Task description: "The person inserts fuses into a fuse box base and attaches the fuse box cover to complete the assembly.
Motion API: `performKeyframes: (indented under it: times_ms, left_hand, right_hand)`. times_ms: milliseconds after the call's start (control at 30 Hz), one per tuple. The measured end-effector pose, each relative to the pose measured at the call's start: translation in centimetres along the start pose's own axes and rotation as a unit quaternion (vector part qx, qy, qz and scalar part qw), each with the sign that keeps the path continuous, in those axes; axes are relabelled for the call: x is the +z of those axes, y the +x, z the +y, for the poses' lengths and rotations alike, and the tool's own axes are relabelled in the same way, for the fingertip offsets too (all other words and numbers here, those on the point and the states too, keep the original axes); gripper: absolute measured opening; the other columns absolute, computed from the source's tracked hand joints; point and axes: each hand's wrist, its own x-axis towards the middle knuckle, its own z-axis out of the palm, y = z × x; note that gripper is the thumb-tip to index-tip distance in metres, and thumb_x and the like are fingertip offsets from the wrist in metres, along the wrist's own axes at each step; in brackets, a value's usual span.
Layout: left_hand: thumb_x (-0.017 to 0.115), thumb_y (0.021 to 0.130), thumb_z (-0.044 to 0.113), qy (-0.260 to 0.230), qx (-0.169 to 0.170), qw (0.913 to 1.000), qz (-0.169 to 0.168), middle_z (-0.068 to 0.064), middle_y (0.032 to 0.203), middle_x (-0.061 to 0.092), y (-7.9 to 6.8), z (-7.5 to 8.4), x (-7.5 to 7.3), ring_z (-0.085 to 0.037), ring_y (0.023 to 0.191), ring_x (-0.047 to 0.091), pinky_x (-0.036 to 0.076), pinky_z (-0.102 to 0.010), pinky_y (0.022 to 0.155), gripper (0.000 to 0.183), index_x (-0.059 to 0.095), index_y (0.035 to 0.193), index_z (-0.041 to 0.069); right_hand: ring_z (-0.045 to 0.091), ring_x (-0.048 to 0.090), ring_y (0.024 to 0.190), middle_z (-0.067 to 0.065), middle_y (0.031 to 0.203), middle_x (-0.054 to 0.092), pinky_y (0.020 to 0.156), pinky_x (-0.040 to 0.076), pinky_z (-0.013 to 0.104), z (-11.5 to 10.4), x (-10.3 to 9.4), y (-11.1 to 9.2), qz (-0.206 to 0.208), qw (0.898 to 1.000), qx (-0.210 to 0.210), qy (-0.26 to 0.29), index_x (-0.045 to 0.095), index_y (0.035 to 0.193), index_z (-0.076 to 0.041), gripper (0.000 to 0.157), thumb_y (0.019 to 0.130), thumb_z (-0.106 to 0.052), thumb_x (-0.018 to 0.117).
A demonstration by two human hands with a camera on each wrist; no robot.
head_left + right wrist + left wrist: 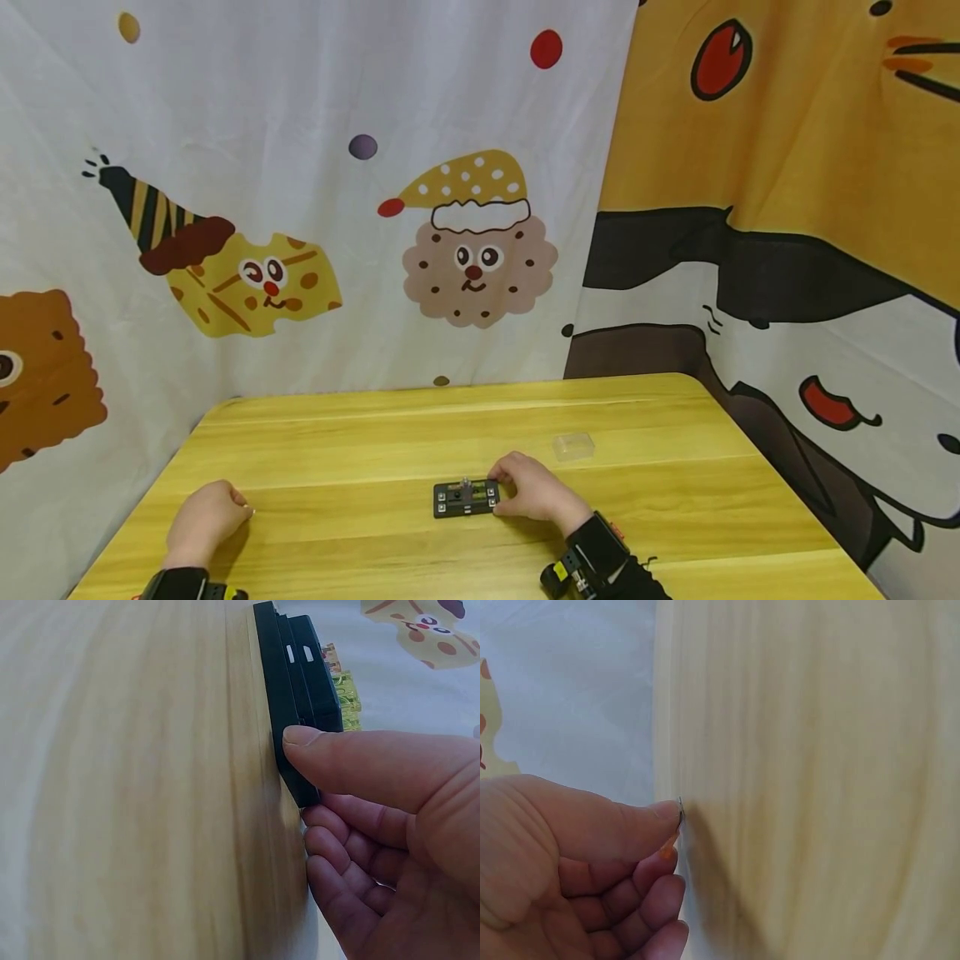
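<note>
My left hand (208,518) is at the table's left side, fingers curled in. In the left wrist view, thumb and forefinger pinch a tiny orange piece (669,846) with a thin metal edge; its exact kind is too small to tell. At the middle of the table lies a black rectangular module (453,507), with silvery squares near its ends and a small raised part on top. My right hand (536,492) grips its right end. The right wrist view shows the thumb on the module's near side (296,705), with translucent yellow-green parts (347,701) standing on top.
A small clear plastic box or lid (573,447) lies on the wooden table (360,442), behind and right of the right hand. A cartoon-printed curtain (300,100) hangs behind the table and along its sides.
</note>
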Motion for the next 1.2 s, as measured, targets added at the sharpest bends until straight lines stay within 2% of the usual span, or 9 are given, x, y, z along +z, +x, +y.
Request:
performKeyframes:
  times_ms: [233,467,567,767,933,1200]
  left_hand:
    - [0.072,0.081,0.014,-0.021,0.000,0.9997,0.011,-0.005,0.080,0.062,0.0,0.0,-0.2,-0.023,0.072,0.057,0.046,-0.042,0.066,0.013,0.063,0.082,0.005]
    - [0.073,0.079,0.018,-0.041,0.021,0.9976,0.053,-0.006,0.080,0.064,-0.6,0.3,-0.4,-0.022,0.071,0.057,0.045,-0.040,0.064,0.016,0.065,0.081,0.005]
    - [0.073,0.082,0.018,-0.044,0.025,0.9970,0.059,-0.005,0.080,0.065,-0.6,0.8,-0.5,-0.022,0.071,0.058,0.046,-0.042,0.066,0.015,0.066,0.082,0.005]
    - [0.072,0.087,0.017,-0.057,0.036,0.9965,0.050,-0.003,0.079,0.065,-0.5,2.2,-0.8,-0.022,0.070,0.059,0.048,-0.046,0.069,0.016,0.068,0.086,0.002]
    - [0.074,0.085,0.015,-0.064,0.062,0.9934,0.073,-0.002,0.077,0.064,-0.8,4.0,-0.8,-0.020,0.070,0.058,0.048,-0.043,0.067,0.014,0.068,0.086,0.002]
    - [0.075,0.085,0.012,-0.075,0.095,0.9887,0.088,0.000,0.076,0.062,-1.2,6.8,-0.4,-0.017,0.068,0.056,0.046,-0.039,0.065,0.011,0.069,0.087,0.003]
  right_hand:
    - [0.021,0.057,0.096,0.000,0.107,0.056,0.087,0.047,0.040,-0.1,-0.1,-0.1,0.000,1.000,-0.001,-0.002,0.064,0.111,-0.008,0.039,0.078,-0.016,0.084]
    - [0.021,0.057,0.096,0.000,0.107,0.056,0.087,0.047,0.039,-0.1,-0.1,-0.1,0.002,1.000,-0.003,-0.004,0.065,0.111,-0.008,0.039,0.078,-0.016,0.084]
    - [0.021,0.057,0.095,0.000,0.106,0.056,0.087,0.047,0.039,0.0,-0.1,-0.1,0.001,1.000,-0.003,-0.005,0.064,0.111,-0.008,0.039,0.078,-0.016,0.084]
    - [0.020,0.056,0.095,-0.001,0.106,0.056,0.087,0.047,0.038,0.1,0.0,0.0,-0.001,1.000,-0.002,-0.004,0.065,0.110,-0.009,0.039,0.078,-0.016,0.084]
    - [0.019,0.056,0.095,-0.001,0.106,0.056,0.086,0.047,0.038,0.3,0.1,0.0,0.000,1.000,-0.004,-0.006,0.065,0.110,-0.009,0.038,0.078,-0.017,0.084]
    - [0.019,0.056,0.095,0.000,0.106,0.056,0.087,0.047,0.039,0.3,0.1,0.1,0.001,1.000,-0.005,-0.006,0.065,0.110,-0.008,0.039,0.078,-0.016,0.084]
